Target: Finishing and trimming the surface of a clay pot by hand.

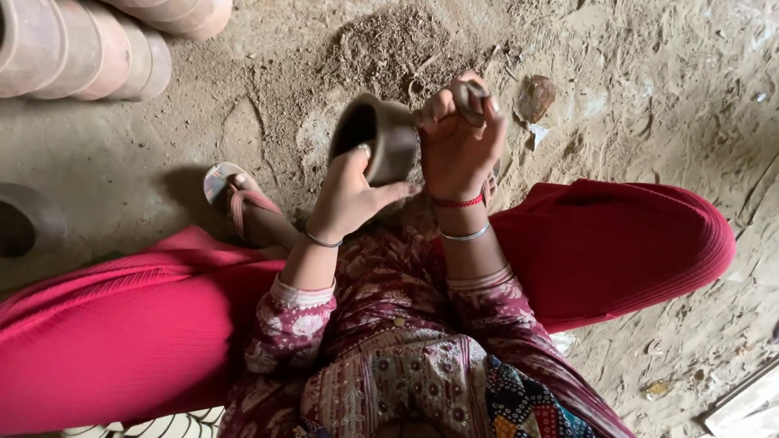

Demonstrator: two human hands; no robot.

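Observation:
A small dark wet clay pot (381,134) is tipped on its side above the sandy ground, its mouth facing left. My left hand (349,191) grips it from below, thumb inside the rim and fingers under the wall. My right hand (458,138) is closed around a small rounded brown tool (469,99), pressed against the pot's right side. Both wrists carry thin bangles; the right one also has a red thread. My red-trousered knees spread to either side.
A row of stacked terracotta pots (81,45) lies at the top left, and another pot's rim (28,219) shows at the left edge. A broken shard (535,97) lies on the dirt near my right hand. My sandalled foot (235,199) rests below the pot.

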